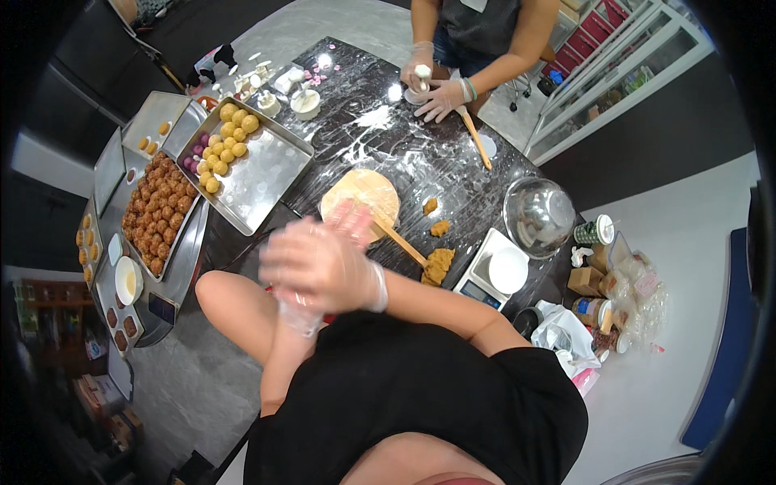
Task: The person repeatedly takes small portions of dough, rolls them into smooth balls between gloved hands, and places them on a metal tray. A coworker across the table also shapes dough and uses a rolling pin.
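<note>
In front of my body both hands, in clear plastic gloves, are pressed palm to palm. My right hand [311,263] lies on top, blurred by motion. My left hand [353,220] is beneath it, its fingers stretched out past the right one. Whatever is between the palms is hidden. Just beyond them on the dark table lies a round wooden board [368,187] covered in plastic film. A flat wooden stick [400,246] reaches from the board to a lump of yellow-brown paste [437,267]. Two smaller paste lumps [439,229] sit nearby.
A metal tray [263,183] of yellow and purple balls is at left, beside a tray of brown balls [159,212]. A digital scale [477,283] and an upturned clear bowl [537,217] stand at right. Across the floured table, a co-worker's gloved hands [440,99] work near a rolling pin [475,139].
</note>
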Tool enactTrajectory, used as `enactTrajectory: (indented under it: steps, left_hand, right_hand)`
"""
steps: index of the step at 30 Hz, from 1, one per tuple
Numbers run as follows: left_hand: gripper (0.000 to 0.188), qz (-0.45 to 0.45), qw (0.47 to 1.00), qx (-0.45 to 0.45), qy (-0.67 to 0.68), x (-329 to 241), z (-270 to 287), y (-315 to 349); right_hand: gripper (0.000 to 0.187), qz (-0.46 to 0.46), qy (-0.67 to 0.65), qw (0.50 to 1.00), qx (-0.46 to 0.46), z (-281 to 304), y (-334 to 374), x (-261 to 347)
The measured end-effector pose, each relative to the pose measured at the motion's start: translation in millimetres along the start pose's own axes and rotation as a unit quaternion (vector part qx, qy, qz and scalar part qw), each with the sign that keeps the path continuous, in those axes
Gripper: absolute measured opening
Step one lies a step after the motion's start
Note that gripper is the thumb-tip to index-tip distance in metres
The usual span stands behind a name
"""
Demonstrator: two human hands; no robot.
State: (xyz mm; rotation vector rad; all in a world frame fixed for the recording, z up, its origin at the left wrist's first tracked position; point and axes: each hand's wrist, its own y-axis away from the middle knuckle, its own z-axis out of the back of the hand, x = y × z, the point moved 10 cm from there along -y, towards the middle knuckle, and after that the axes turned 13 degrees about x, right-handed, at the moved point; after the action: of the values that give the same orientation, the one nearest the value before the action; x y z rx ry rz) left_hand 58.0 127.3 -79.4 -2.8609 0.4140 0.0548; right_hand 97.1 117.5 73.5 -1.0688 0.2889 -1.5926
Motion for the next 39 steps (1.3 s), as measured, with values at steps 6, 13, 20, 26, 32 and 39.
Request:
enactTrajectory:
  steps: [6, 13, 20, 26, 32, 39]
  left_hand:
    - [0.06, 0.058, 0.992, -0.086, -0.075, -5, -53, -32]
    - [0.048, 0.139, 0.99, -0.017, 0.032, 13, -33, -31]
    - [0.064, 0.107, 0.968, 0.153, 0.167, 14, -15, -13]
    - [0.065, 0.106, 0.991, -0.02, -0.084, 26, -45, -29]
    - [0.065, 0.073, 0.99, -0.102, -0.069, -4, -52, -38]
    - [0.052, 0.113, 0.984, -0.131, -0.028, 15, -33, -26]
  right_hand:
    - [0.026, -0.078, -0.051, 0.995, -0.045, 28, 26, -16]
    - [0.033, -0.107, 0.016, 0.992, -0.058, 48, 24, -47]
    - [0.027, -0.114, -0.054, 0.989, -0.079, 45, 18, -54]
    - [0.028, -0.009, 0.0, 0.999, -0.041, 22, 15, -2]
    - [0.031, -0.08, -0.003, 0.995, -0.052, 39, 35, -15]
    - [0.033, -0.133, 0.01, 0.991, -0.028, 56, 37, -56]
